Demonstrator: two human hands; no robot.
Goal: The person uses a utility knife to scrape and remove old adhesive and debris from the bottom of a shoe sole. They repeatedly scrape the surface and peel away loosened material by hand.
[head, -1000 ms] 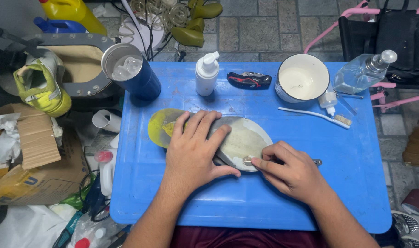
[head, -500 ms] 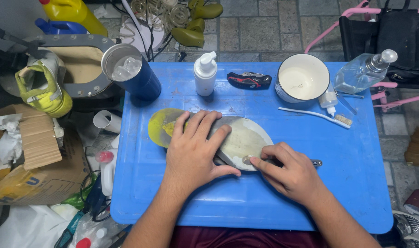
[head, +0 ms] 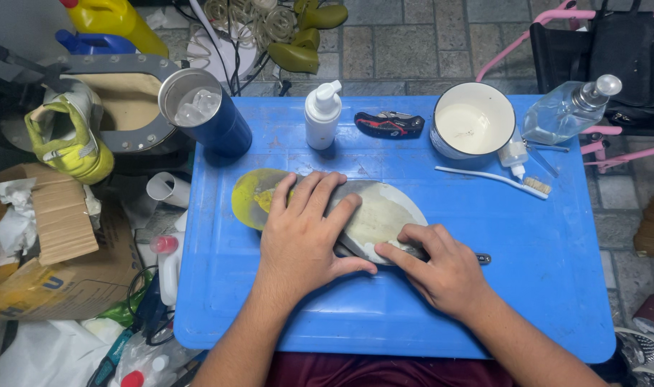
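A shoe sole (head: 381,211), pale with a yellow end at the left, lies flat on a blue table (head: 556,287). My left hand (head: 302,236) presses down on its middle with fingers spread. My right hand (head: 442,269) grips a thin metal tool (head: 482,258) whose tip lies against the sole's near right edge; most of the tool is hidden under the fingers.
At the back of the table stand a blue tumbler with ice (head: 205,111), a white pump bottle (head: 322,115), a folding knife (head: 389,124), a white bowl (head: 472,120), a toothbrush (head: 495,181) and a clear bottle (head: 567,111). A yellow shoe (head: 69,140) and cardboard box (head: 47,251) sit left.
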